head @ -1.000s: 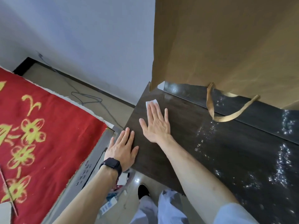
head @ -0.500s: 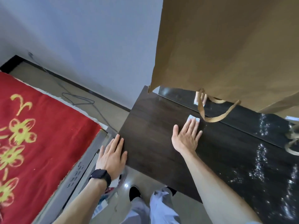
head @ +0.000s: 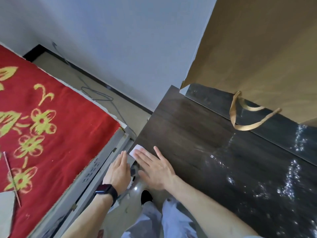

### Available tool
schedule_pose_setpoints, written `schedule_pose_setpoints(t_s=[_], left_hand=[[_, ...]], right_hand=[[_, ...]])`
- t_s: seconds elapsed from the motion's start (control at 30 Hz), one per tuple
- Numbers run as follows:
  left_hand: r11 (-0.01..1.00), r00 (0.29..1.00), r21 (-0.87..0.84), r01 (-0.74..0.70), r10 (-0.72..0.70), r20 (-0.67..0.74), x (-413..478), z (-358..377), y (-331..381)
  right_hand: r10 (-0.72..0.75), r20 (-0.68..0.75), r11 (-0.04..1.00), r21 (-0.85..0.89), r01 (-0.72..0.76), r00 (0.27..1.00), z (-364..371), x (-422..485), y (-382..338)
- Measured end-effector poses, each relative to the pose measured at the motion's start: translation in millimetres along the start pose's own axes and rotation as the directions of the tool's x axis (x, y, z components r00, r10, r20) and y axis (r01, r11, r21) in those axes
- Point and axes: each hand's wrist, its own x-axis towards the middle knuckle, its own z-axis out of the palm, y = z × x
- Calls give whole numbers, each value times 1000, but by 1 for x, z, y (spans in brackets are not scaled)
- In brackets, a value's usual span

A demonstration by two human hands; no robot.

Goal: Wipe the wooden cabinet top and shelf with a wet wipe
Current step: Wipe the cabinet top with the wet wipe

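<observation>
1. A dark wooden cabinet top (head: 197, 143) is seen from above, with wood grain showing on the near part and a glossier dark strip behind it.
2. The right hand (head: 154, 167) is laid flat, palm down, at the left front corner of the top. Its fingers (head: 145, 157) are stretched out and spread, not curled around anything.
3. A white wipe (head: 135, 150) is pinned under those fingertips, right at the left edge of the top. Only a small folded corner is left peeking out past them, slightly over the edge.
4. The left hand (head: 118, 170) is held open too, fingers straight and together, nothing gripped. It's placed just beside the right hand, off the left edge of the top; whether it's actually touching anything can't be told.
5. A black watch (head: 107, 191) is worn on the left wrist.
6. A big brown paper bag (head: 257, 57) is stood at the back of the top, with a tan handle (head: 243, 117) drooped down in front onto the dark surface.
7. Shiny wet-looking specks (head: 291, 172) are scattered over the right part of the top, well apart from the wipe.
8. To the left, a red cloth (head: 42, 126) with yellow flowers is spread out, edged by a grey frame (head: 96, 172).
9. A thin cable (head: 97, 95) is looped on the floor by the grey wall (head: 111, 40).
10. Pale trousers (head: 163, 220) and a dark shoe (head: 145, 196) are seen at the bottom.
</observation>
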Motion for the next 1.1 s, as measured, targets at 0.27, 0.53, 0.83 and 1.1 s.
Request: schedule_pose_setpoints(t_s=[0.27,0.53,0.83,1.1], left_hand=[[874,946,361,-325,305,113,1,8,29],[879,950,361,-311,281,136,9,30,52],[853,938,394,-342,286,196,11,16,54],[926,978,314,-210,195,78,4,-9,23]], right_hand=[[917,-67,398,203,-895,393,-14,-81,115],[633,-151,772,203,-602,760,5,-44,11],[993,-26,115,322,-940,113,0,-149,99],[807,-107,578,345,-739,581,-4,-33,15]])
